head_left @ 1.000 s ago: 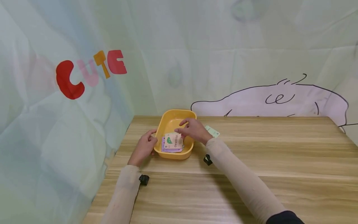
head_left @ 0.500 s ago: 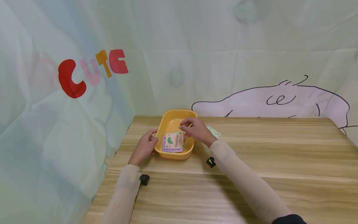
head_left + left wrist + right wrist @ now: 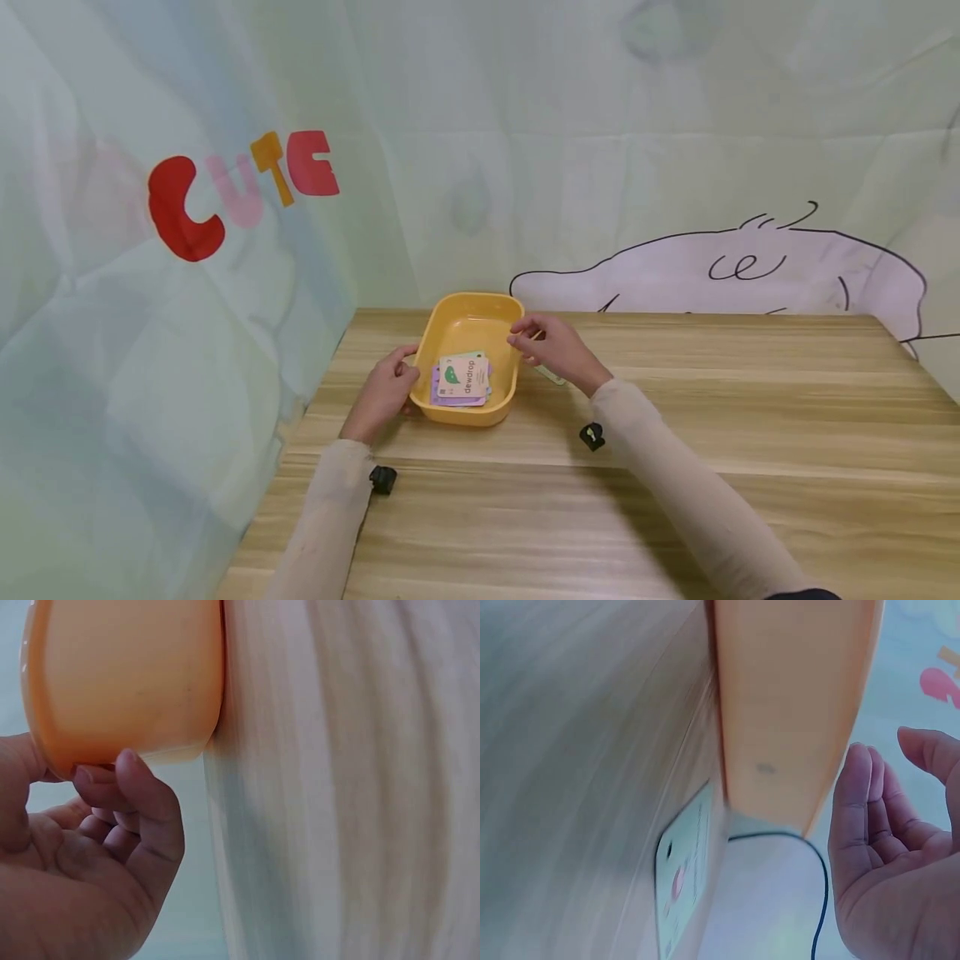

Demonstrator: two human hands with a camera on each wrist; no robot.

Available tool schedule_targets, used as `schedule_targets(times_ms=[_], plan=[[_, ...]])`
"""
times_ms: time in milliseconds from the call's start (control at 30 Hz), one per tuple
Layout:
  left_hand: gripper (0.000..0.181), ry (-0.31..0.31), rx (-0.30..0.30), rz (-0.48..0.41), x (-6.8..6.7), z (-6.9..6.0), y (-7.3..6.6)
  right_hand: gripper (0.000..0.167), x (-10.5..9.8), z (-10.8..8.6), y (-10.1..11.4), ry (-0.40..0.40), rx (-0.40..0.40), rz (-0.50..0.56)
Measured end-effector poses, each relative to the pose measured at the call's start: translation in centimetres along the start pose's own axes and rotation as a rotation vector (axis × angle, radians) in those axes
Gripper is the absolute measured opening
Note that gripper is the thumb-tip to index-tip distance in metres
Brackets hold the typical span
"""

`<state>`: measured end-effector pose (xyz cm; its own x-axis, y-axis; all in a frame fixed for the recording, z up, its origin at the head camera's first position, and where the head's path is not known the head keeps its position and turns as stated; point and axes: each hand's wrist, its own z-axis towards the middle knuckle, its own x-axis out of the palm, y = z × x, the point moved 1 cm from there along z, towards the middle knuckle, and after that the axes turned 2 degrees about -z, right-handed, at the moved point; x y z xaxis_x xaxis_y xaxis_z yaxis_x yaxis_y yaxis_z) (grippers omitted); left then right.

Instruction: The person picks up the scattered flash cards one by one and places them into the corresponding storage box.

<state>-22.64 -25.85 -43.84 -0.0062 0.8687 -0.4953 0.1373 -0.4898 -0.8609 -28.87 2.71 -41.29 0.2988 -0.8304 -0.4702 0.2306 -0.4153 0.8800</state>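
Observation:
A yellow plastic basin [image 3: 468,418] stands near the table's back edge. In it lies a small pile of cards, topped by a pale card [image 3: 462,377] lettered "dewdrop" with a green shape; purple and green card edges show beneath. My left hand [image 3: 381,398] pinches the basin's left rim, thumb over the edge and fingers against the outer wall, as the left wrist view also shows. Above the right rim hovers my right hand [image 3: 561,348], fingers loosely bent, thumb apart from them, with nothing between. Under it a pale green card [image 3: 682,877] lies on the table beside the basin.
The wooden table [image 3: 675,467] stretches to the right and toward me. A fabric backdrop [image 3: 420,183] with "CUTE" letters and a line drawing rises along the left and back edges. Black wrist mounts [image 3: 383,480] hang under both forearms.
My right hand has moved right, from over the inside of the basin to its right rim, now over the green card. My left hand keeps its hold on the basin, which stays put.

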Motion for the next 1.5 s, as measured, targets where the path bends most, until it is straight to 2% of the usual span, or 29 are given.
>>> schedule_targets(times_ms=[333,433,567,800,1000,1333,1500], plan=[[0.050,-0.003,-0.008,-0.003,0.0,-0.1,0.0,0.030,-2.5,-0.9,-2.0,-0.034,0.061,-0.111],[0.049,-0.002,-0.005,0.000,0.0,-0.1,0.0,0.032,-2.9,-1.1,-2.5,-0.053,0.051,-0.128],[0.049,0.002,0.010,0.002,0.0,-0.1,0.1,0.034,-3.4,-1.3,-3.0,-0.077,0.045,-0.218],[0.049,0.004,-0.001,0.000,0.0,0.0,0.2,0.054,-3.8,-1.3,-3.5,-0.078,0.163,-0.402],[0.049,0.006,0.004,0.003,-0.1,0.0,0.1,0.076,-3.1,-1.1,-4.2,-0.040,0.257,-0.572],[0.049,0.000,0.012,0.002,-0.2,0.0,0.0,0.068,-2.8,-0.7,-3.9,-0.009,0.309,-0.604],[0.049,0.006,0.010,0.008,-0.2,0.0,0.1,0.070,-2.8,-0.4,-4.0,0.005,0.324,-0.603]])
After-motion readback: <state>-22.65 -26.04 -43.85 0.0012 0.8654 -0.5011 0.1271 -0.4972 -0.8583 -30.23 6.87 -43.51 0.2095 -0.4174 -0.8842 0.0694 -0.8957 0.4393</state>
